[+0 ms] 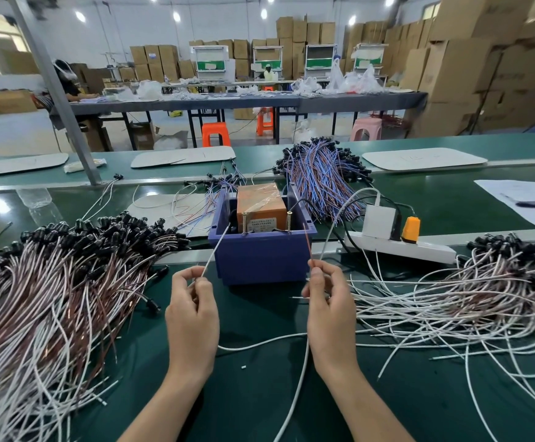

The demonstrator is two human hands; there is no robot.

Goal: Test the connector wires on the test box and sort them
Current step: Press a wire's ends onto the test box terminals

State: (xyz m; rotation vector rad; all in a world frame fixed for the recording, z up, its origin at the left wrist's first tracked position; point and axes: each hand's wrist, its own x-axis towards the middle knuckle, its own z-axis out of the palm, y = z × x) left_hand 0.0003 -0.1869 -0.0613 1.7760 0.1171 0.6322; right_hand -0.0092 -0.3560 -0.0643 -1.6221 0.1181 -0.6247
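Green tabletop: left grip pinches a white wire and right grip a brown wire, both aimed at the test box in the blue bin. The left heap and right heap flank a bare middle strip.

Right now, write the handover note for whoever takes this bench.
Left hand pinches a white wire; right hand pinches a brown wire.
Both tips point up towards the two screws on the test box; contact unclear.
Left pile, right pile and back pile lie around the box; cannot tell which are tested.
Left to do: test this wire, sort it, carry on.
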